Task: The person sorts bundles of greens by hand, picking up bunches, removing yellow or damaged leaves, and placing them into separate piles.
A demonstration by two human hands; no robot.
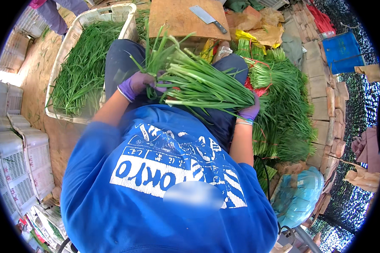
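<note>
Both my hands wear purple gloves and work over my lap. My right hand point(250, 110) is wrapped round the leafy end of a large bunch of garlic chives point(211, 80), whose pale stem ends point up and to the left. My left hand point(136, 85) is closed on a smaller tuft of garlic chives point(155, 59) at the bunch's left side; its fingers are partly hidden by leaves. A few stalks stick out loosely from the main bunch toward my left hand.
A white crate point(126, 31) full of loose chives stands to the left. Ahead, a cleaver point(202, 15) lies on a wooden board point(169, 21). Tied chive bundles point(283, 101) are piled on the right, beside a brick edge point(321, 92). Stacked crates point(19, 156) line the far left.
</note>
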